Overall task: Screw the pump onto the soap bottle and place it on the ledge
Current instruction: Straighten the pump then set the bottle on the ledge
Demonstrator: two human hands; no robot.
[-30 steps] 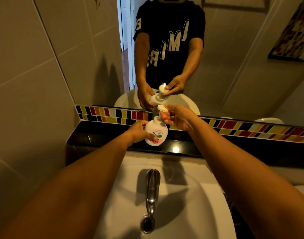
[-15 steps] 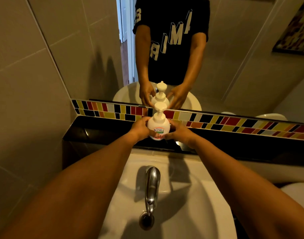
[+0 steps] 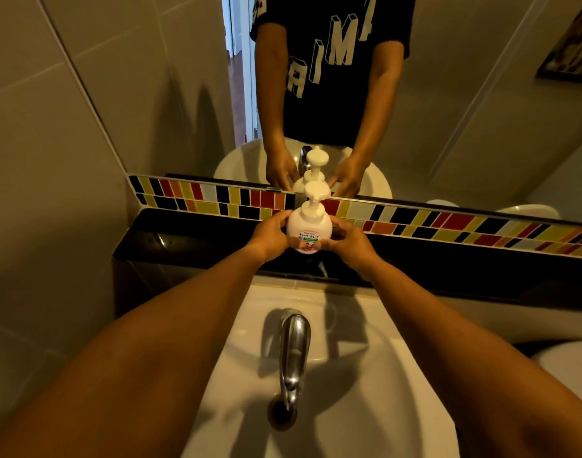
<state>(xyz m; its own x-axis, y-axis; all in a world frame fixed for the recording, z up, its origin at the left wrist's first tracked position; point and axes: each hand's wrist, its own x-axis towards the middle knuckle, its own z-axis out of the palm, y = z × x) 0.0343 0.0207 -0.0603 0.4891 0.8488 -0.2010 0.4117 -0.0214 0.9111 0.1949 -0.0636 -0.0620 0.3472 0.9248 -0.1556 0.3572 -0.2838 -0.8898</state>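
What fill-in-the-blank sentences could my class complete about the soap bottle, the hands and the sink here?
1. The soap bottle is held between ____ hands.
2. The pump sits on ____ of the bottle.
3. The black ledge runs below a strip of coloured ____.
4. The metal tap stands over the white ____.

Missing words: two; top; tiles; sink

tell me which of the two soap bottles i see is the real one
The lower soap bottle, held by both hands in front of the coloured tiles; the upper one is its mirror reflection.
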